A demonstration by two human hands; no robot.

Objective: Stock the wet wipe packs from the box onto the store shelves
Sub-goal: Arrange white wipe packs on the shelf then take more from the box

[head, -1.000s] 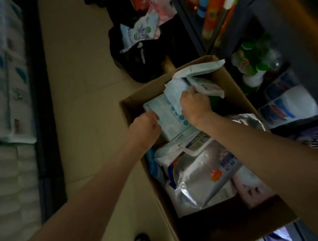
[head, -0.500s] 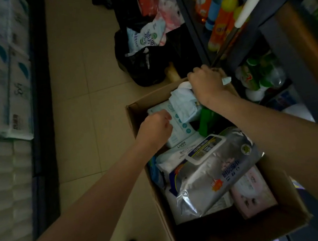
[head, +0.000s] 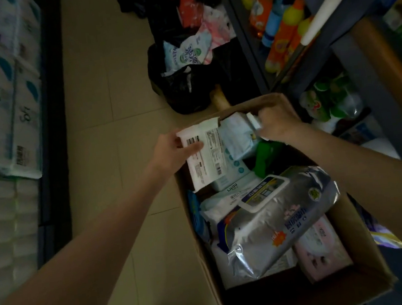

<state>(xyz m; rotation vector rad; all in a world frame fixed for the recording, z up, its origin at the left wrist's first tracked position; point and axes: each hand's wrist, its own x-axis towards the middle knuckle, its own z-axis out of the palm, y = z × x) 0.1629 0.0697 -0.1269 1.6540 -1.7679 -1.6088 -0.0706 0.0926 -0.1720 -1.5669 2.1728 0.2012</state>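
While both arms are reaching over the box [head: 377, 280]:
Left hand [head: 169, 148]: gripping a white pack [head: 205, 156], printed back up, at the box's far left corner.
Right hand [head: 277, 122]: clutching a pale blue pack [head: 237, 135] at the far rim.
Box: sitting on the floor beside the shelves [head: 349, 53], holding a silver pack [head: 274, 224] and a pink pack [head: 321, 251].

"Liyou" stands on a white wipe pack [head: 233, 189] in the box [head: 357, 282]; other print unreadable
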